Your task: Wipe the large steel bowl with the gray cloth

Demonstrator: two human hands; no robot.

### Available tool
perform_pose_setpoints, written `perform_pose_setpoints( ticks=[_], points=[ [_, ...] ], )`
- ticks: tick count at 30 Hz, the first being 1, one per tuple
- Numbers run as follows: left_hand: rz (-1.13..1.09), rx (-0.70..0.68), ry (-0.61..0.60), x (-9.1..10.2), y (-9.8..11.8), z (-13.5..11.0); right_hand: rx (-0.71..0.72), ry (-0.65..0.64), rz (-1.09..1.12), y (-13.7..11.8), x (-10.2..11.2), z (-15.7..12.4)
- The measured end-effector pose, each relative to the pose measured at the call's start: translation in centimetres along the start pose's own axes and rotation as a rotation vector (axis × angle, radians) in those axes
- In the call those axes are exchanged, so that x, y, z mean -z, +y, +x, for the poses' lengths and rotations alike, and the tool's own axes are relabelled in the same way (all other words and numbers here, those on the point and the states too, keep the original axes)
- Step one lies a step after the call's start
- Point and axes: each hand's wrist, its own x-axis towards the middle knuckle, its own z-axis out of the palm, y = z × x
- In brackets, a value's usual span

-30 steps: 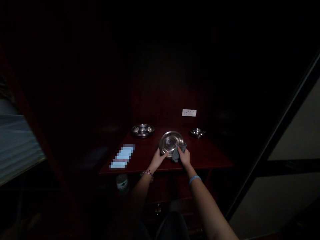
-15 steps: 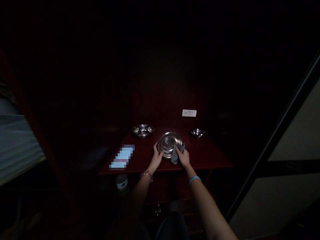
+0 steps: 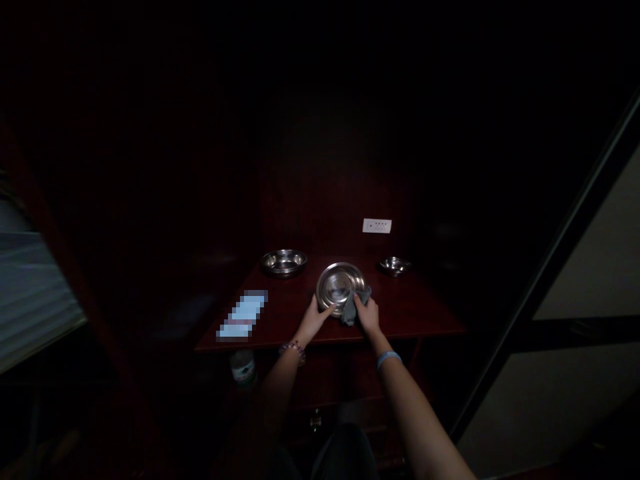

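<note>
A shiny steel bowl point(image 3: 340, 285) is tipped up toward me on the dark red table point(image 3: 410, 313). My left hand point(image 3: 314, 319) grips its lower left rim, fingers curled round the edge. My right hand point(image 3: 369, 315) is closed on a grey cloth point(image 3: 353, 307) pressed against the bowl's lower right rim. A bead bracelet is on my left wrist and a blue band on my right.
A second steel bowl point(image 3: 283, 261) sits at the table's back left, and a smaller one point(image 3: 395, 266) at the back right. A pale flat packet point(image 3: 242, 313) lies near the left front edge. A white socket plate point(image 3: 377, 226) is on the wall. A bottle point(image 3: 243, 368) stands below the table.
The tipped bowl has turned a little between my hands. My left hand slid along the rim and back. The cloth stays at the lower right edge.
</note>
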Motion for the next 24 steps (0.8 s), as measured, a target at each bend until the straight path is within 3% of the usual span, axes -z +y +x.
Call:
perform_pose_setpoints(
  ticks=[4,9,19,24],
  points=[
    [0.01,-0.002,-0.042,0.0,-0.5,-0.1,0.003,-0.055,0.006,0.0,-0.1,0.0],
    [0.008,0.047,0.009,0.2,-1.0,0.3,0.003,-0.073,0.015,0.5,-0.3,0.2],
    [-0.071,0.039,0.111,0.4,0.7,0.0,0.007,-0.088,0.041,0.0,-0.3,-0.1],
    [-0.028,0.013,0.086,0.2,1.0,-0.2,0.026,-0.059,0.037,-0.1,-0.1,-0.1]
  ],
)
